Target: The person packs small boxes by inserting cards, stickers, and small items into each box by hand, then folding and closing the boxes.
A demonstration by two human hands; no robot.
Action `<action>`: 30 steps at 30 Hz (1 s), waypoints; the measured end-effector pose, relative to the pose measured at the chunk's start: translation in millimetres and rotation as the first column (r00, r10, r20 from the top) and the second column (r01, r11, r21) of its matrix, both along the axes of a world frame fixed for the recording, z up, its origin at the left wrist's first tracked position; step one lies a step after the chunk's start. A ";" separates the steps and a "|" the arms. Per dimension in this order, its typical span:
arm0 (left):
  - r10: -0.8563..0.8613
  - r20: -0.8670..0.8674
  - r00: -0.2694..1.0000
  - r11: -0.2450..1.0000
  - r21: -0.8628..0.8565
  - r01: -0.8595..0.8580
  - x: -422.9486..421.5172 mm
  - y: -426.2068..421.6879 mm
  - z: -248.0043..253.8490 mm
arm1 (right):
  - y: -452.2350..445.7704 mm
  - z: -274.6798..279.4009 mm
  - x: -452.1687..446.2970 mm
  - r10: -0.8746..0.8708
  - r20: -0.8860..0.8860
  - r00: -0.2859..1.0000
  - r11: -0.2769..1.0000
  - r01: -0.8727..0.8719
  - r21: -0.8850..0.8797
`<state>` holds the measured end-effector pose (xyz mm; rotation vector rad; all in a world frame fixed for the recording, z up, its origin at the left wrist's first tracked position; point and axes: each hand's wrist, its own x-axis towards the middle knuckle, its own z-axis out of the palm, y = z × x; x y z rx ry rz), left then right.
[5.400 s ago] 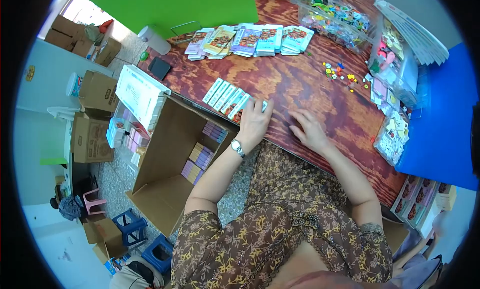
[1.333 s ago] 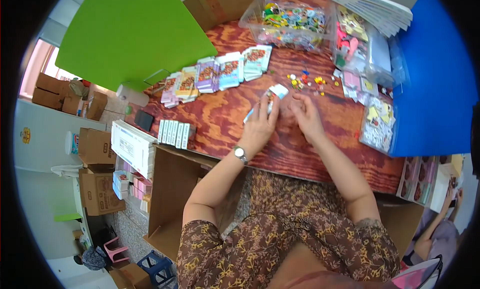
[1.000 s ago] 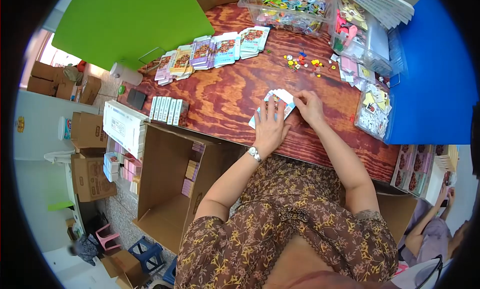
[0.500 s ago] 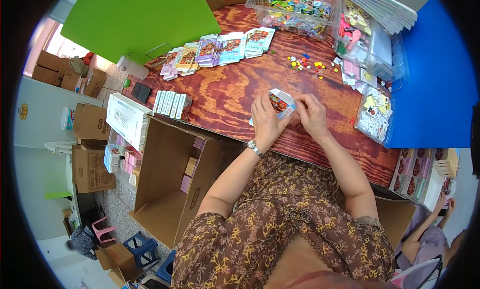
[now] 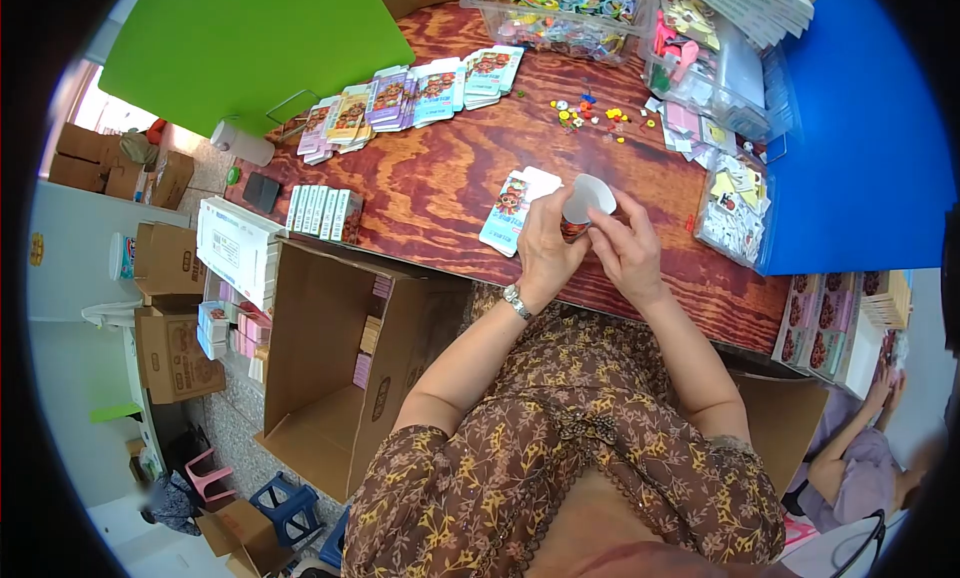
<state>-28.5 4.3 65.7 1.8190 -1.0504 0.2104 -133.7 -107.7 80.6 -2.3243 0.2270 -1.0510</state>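
Between my two hands a small printed carton (image 5: 592, 195) is held up off the table, its open white inside facing up. My left hand (image 5: 548, 246) grips its left side, and my right hand (image 5: 627, 246) has its fingers on the right side. Flat light-blue cartons (image 5: 507, 216) lie on the wooden table just left of my left hand. Further left, several box-shaped cartons (image 5: 323, 213) stand in a row near the table's edge.
Fanned piles of flat cartons (image 5: 435, 93) lie toward the back. Small coloured pieces (image 5: 590, 113) are scattered near clear bins (image 5: 560, 28). An open cardboard box (image 5: 315, 368) stands below the left edge. A co-worker's arms (image 5: 850, 443) show at lower right.
One carton has been lifted off the flat cartons and bent open between my hands. The flat cartons under my left hand are now uncovered. The view has shifted slightly.
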 end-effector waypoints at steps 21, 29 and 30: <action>-0.087 -0.008 0.996 0.995 0.040 0.087 -15.4 0.0 -27.8 | -8.8 5.0 -14.5 0.172 -0.242 0.955 0.757 0.029 0.653; -0.022 0.051 0.998 0.995 0.095 0.017 -15.3 -1.8 -38.5 | -0.5 5.9 -10.1 0.018 -0.267 0.964 0.787 0.151 0.598; -0.037 0.033 0.999 0.994 0.105 0.033 -15.6 -1.4 -38.7 | 0.5 6.8 -9.8 -0.002 -0.262 0.965 0.837 0.145 0.528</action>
